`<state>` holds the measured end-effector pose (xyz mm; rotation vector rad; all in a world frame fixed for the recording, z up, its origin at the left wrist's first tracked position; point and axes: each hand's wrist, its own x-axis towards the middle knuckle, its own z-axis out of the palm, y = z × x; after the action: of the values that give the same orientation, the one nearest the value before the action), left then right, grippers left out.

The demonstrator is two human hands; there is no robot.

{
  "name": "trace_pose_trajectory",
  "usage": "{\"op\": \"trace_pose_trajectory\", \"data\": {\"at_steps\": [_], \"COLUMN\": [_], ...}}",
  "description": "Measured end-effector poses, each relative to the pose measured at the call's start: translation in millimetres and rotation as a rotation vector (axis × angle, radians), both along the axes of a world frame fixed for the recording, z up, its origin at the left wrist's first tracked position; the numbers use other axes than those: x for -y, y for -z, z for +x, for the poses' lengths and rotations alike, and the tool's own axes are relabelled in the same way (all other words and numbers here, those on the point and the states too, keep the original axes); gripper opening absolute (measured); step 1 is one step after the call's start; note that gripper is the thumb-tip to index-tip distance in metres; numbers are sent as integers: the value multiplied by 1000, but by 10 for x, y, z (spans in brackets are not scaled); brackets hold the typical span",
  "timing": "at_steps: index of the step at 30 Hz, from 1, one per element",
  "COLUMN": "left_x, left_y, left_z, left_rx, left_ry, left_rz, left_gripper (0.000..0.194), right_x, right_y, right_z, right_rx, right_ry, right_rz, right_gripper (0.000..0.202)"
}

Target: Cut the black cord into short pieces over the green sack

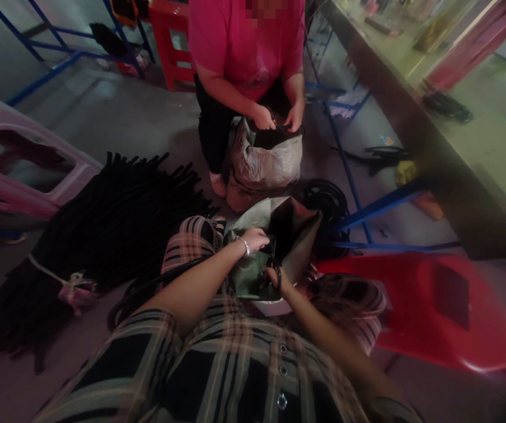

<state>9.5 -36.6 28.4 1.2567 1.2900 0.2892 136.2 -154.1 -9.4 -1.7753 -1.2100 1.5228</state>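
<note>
My left hand [256, 239], with a silver bracelet at the wrist, is closed on the end of a black strip over the mouth of an open green-grey sack [250, 276]. The strip seems to trail back over my left thigh. Black-handled scissors [274, 264] are in my right hand [274, 277], their blades pointing up near my left fingers. The sack stands between my knees, its inside dark. On the floor at the left lies a large bundle of black strips [120, 217], tied with a pale cord [50, 270].
Across from me a person in a pink shirt [253, 53] works over another sack [270, 167]. A red stool [411, 311] is at my right, a pink plastic chair [27, 135] at the left. Black coils [327, 200] lie beside blue metal legs under a long table [468, 164].
</note>
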Motion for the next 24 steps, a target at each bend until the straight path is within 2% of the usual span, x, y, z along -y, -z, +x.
{"op": "trace_pose_trajectory", "data": {"at_steps": [3,8,15,24], "left_x": [10,39,67,89], "left_y": [76,156,93,72], "left_z": [9,29,22,34], "left_rx": [-4,-11,32,-32], "left_ry": [23,54,111,135], "left_rz": [4,-12,-17,26], "left_gripper": [8,9,7,7], "right_x": [3,-18,-40,10], "right_y": [-40,-87,-147,-21], "right_z": [-2,1,15,23], "right_rx": [-33,-39,-37,96], "right_ry": [-45,-27,-22,10], "right_rz": [20,-17,-36,18], "right_gripper": [21,22,17,17]}}
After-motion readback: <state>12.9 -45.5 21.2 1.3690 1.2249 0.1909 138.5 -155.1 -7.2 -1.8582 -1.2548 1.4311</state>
